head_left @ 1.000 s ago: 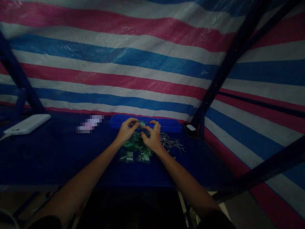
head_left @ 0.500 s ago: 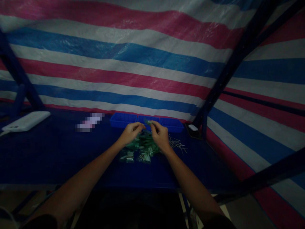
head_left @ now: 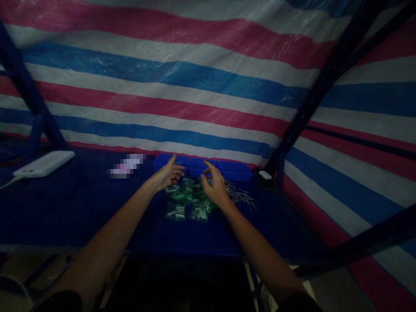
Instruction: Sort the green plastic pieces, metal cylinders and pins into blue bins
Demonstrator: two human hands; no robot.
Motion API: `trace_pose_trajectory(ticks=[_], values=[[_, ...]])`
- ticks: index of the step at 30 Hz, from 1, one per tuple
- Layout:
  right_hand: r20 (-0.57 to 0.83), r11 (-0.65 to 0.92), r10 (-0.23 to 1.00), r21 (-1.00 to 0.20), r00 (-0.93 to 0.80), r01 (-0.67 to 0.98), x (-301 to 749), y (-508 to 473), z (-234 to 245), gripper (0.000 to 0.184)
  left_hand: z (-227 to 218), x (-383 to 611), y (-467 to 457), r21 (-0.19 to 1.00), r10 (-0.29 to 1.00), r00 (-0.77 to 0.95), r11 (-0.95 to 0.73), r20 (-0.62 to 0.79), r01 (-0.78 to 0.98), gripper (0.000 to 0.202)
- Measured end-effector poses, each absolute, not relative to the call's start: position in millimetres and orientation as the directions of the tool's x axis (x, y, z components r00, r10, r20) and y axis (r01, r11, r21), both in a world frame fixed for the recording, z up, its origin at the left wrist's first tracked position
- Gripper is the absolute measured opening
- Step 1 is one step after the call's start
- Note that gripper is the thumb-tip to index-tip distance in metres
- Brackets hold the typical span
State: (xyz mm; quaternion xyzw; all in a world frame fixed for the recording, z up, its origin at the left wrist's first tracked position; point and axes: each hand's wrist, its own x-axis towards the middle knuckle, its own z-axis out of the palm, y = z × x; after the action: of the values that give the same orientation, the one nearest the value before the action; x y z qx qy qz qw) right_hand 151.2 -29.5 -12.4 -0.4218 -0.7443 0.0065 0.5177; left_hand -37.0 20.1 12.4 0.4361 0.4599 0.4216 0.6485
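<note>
Crinkled, green-tinted plastic bags [head_left: 185, 194] with slim, pale pieces inside lie heaped on the blue table [head_left: 208, 236], before smooth rectangular trays [head_left: 236, 175] and beside thin metallic rods [head_left: 242, 196]. Left hand [head_left: 166, 175] opens wide, thumb raised; right hand [head_left: 215, 186] curves loosely, thumb and forefinger apart. Half a second ago, both were pinched closer together.
</note>
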Motion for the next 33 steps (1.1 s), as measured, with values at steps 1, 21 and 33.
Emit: trace_pose_trajectory(ticks=[1, 21, 33], values=[[0.756, 0.634, 0.647, -0.466, -0.094, 0.617, 151.8, -28.2, -13.6, 0.045, 10.7, -39.7, 21.2, 0.961, 0.94, 0.249, 0.261, -0.232, -0.09, 0.044], [0.692, 0.533, 0.715, -0.444, -0.103, 0.721, 160.7, -16.5, -15.9, 0.02, -14.6, -24.1, 13.9, 0.392, 0.646, 0.628, -0.763, 0.435, 0.514, 0.031], [0.377, 0.312, 0.917, -0.881, 0.128, 0.356, 136.1, -33.6, 15.2, 0.052, -0.1, -12.8, -1.9, 0.368, 0.604, 0.246, -0.707, 0.758, 0.604, 0.009]])
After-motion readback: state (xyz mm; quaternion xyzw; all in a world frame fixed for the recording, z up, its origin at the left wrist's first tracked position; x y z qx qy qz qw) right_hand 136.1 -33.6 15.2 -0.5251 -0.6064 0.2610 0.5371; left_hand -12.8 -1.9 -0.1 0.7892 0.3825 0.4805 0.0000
